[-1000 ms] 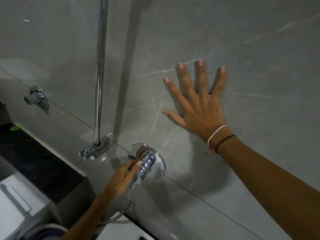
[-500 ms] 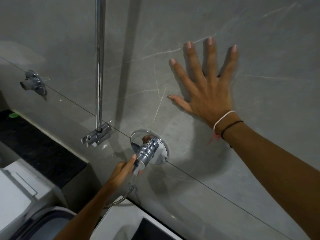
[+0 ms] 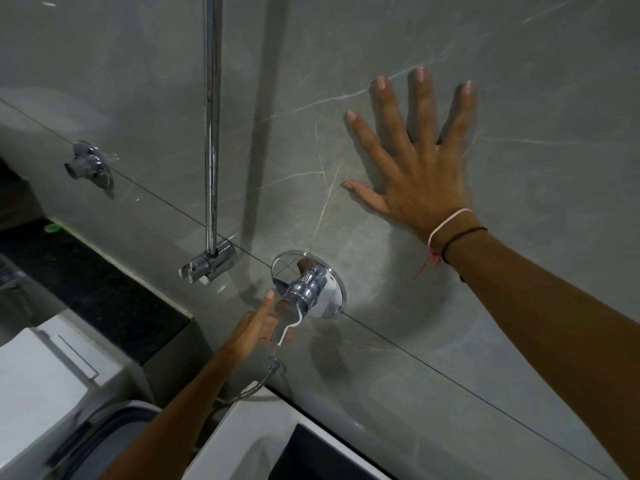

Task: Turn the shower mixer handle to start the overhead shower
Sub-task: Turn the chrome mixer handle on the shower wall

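The chrome shower mixer handle [image 3: 306, 287] sticks out of a round chrome plate [image 3: 334, 294] on the grey marble wall, its lever pointing down and to the left. My left hand [image 3: 256, 329] reaches up from below and holds the lever's lower end, with the index finger stretched up beside the handle and off the metal. The other fingers are partly hidden behind the shiny lever. My right hand [image 3: 419, 168] lies flat on the wall above and to the right of the mixer, fingers spread, holding nothing. No water is visible.
A chrome riser pipe [image 3: 212, 133] runs up the wall into a bracket [image 3: 209, 265] left of the mixer. A chrome wall outlet [image 3: 88, 166] sits further left. Below are a hose [image 3: 254, 386], a white cistern [image 3: 45, 372], a white basin [image 3: 249, 441] and a black ledge [image 3: 90, 285].
My left hand has slid down from the handle body to the lever's end, and its index finger has lifted off. My right hand stays pressed flat on the wall.
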### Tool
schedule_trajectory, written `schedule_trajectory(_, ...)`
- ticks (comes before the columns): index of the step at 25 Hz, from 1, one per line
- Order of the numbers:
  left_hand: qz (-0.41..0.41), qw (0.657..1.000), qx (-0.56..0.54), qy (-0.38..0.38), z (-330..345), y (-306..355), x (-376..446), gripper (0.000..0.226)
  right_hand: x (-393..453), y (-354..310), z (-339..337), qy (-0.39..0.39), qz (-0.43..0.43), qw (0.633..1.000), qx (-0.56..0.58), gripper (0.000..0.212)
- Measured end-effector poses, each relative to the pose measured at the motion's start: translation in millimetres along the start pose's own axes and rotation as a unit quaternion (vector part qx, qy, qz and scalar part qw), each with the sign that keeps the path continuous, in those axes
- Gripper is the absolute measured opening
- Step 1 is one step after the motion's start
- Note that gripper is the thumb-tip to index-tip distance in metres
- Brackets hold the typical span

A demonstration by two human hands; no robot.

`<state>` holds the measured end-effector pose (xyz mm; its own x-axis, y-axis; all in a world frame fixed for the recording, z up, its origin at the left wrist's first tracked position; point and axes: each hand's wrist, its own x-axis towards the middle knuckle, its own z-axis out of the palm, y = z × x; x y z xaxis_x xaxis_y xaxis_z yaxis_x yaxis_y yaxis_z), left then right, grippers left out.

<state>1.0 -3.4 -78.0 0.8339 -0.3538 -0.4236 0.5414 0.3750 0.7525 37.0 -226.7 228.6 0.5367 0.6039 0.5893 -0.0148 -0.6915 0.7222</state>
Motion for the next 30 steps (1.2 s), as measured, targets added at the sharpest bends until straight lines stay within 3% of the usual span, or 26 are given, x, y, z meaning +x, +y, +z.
schedule_trajectory(1, -0.025, 0.997, 0.044, 0.058, 4.5, 6.7, -10.1, 0.070, -0.1, 0.1, -0.7, -0.001, 0.000, 1.000, 0.001, 0.097)
schedule_trajectory(3, -0.004, 0.986, 0.144, 0.089, 8.0, 11.2, -12.2, 0.078, 0.3, 0.4, -2.1, -0.006, -0.001, 1.000, 0.003, 0.097)
schedule_trajectory(12, -0.018, 0.963, 0.247, 0.102, 18.4, 23.0, -23.8, 0.086, 0.4, 0.0, -1.5, -0.013, 0.002, 1.000, 0.008, 0.096)
schedule_trajectory(16, 0.099, 0.953, 0.252, 0.138, 25.7, 32.0, -30.8, 0.087, -0.8, -0.8, 1.6, -0.008, -0.003, 1.000, 0.003, 0.096)
schedule_trajectory(19, 0.209, 0.949, 0.193, 0.137, 40.5, 47.9, -38.0, 0.089, -0.8, -0.8, 2.6, -0.004, -0.002, 1.000, 0.003, 0.096)
schedule_trajectory(22, 0.212, 0.951, 0.217, 0.065, 61.7, 56.0, -41.7, 0.076, -0.5, 0.1, 3.9, -0.001, -0.004, 1.000, 0.004, 0.097)
schedule_trajectory(24, 0.214, 0.947, 0.227, 0.075, 73.6, 48.7, -37.5, 0.067, -0.9, 0.4, 5.1, 0.003, -0.004, 1.000, 0.000, 0.097)
schedule_trajectory(27, 0.229, 0.942, 0.226, 0.101, 83.4, 36.6, -38.1, 0.073, -1.1, 0.0, 6.3, 0.004, -0.005, 1.000, -0.003, 0.097)
schedule_trajectory(30, 0.292, 0.908, 0.287, 0.085, 84.3, 30.3, -39.2, 0.087, -0.8, -0.2, 5.6, 0.004, -0.004, 1.000, 0.005, 0.097)
